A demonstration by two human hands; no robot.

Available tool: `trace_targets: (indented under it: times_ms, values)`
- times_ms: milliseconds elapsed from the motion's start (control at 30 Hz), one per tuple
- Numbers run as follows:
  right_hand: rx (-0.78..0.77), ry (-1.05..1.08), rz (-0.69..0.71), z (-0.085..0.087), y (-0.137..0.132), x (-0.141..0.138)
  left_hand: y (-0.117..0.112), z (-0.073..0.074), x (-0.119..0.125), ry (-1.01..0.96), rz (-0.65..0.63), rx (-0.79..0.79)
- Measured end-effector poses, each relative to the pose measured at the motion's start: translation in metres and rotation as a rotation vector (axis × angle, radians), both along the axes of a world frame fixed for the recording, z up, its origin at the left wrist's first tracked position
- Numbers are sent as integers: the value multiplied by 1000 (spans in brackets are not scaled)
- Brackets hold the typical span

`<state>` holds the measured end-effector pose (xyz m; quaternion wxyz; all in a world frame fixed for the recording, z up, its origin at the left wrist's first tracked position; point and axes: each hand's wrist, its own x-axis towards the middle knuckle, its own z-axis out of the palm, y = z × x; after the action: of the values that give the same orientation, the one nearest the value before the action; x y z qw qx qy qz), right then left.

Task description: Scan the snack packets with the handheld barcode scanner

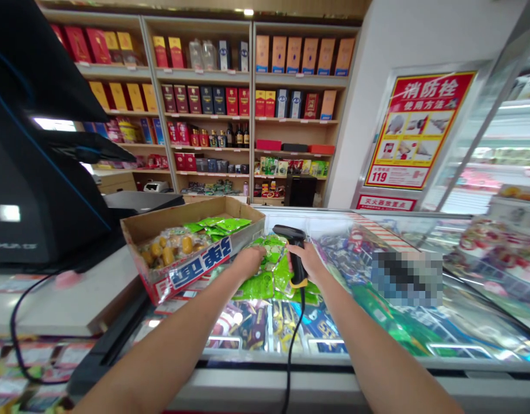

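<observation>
My right hand [307, 259] is wrapped round the handle of a black barcode scanner [290, 233] with a yellow foot, held upright above the freezer glass. Its black cable runs down toward me. My left hand [251, 260] is closed at the edge of a pile of green packets [258, 286], its fingers on one of them, though the fingertips are partly hidden. To its left stands an open cardboard box [245, 248] with more green packets [221, 225] and bagged yellow-brown food pieces [172, 244] inside.
The glass-topped freezer [230, 363] is full of wrapped goods. At left, a black checkout machine [44, 172] stands on a white counter [49, 310], with a hanging cable. Shelves [204, 118] of boxes and bottles line the back wall. A red-yellow sign [420, 129] hangs at right.
</observation>
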<state>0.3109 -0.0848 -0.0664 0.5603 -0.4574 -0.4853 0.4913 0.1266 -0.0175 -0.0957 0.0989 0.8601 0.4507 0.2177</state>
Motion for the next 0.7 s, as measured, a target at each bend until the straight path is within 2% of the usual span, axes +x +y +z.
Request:
trace_targets:
  times_ms: [67,133,200,267,333,400,567,700]
  values:
    - [-4,12,3,0,1,0,0,-1,0,35,64,16]
    - [-5,38,12,0,1,1,2,-2,-2,-79,128,19]
    - [-6,67,33,0,1,3,6,-3,-5,-380,181,-33]
    - [-5,80,73,1,0,4,9,-4,-7,-811,178,-151]
    - [-12,66,135,2,-1,6,12,-3,-8,-1150,105,-290]
    - [-22,28,213,4,-3,8,12,-2,-6,-1335,32,-405]
    - [-22,-80,391,2,-6,12,6,2,-1,-1553,-41,-543]
    - [-28,-108,416,-1,-4,12,3,5,1,-1617,-19,-569]
